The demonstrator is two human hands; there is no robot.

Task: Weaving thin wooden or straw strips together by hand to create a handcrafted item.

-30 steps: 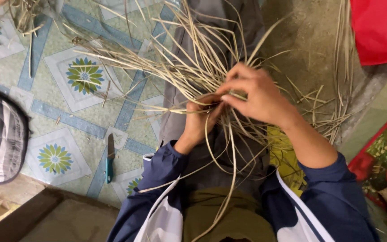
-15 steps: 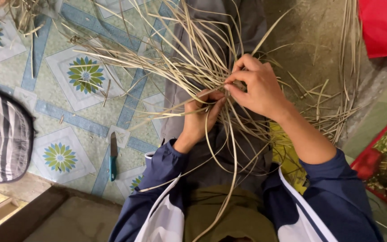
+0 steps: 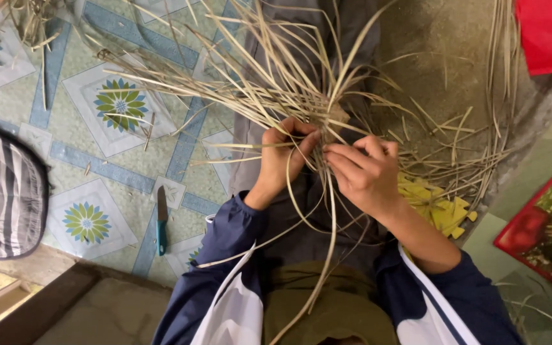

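**A:** What do you see from up here?

**B:** I look down at two hands busy with a bunch of dry straw strips [image 3: 276,83]. The strips are long, thin and pale. They fan out over the lap and up over the tiled floor [image 3: 97,160].

**A:** What is the left hand doing?

**B:** My left hand [image 3: 283,156] is curled shut around a few strips. The fingers wrap tight and the thumb presses on top.

**A:** And the right one?

**B:** My right hand [image 3: 362,172] is just beside it, almost touching. Its fingers are bent and pinch some strips where they all cross. It is shut on them too.

**A:** Where do the strips meet?

**B:** Right between the two hands, over the grey cloth on the lap. Some loose ends hang down past the wrists.

**A:** What else is around?

**B:** A small knife [image 3: 161,220] with a teal handle lies on the floor, well apart from the left hand. A striped bag [image 3: 1,191] sits at the left edge. Something yellow [image 3: 436,207] lies under the right wrist. A red cloth [image 3: 551,32] is in the top right corner.
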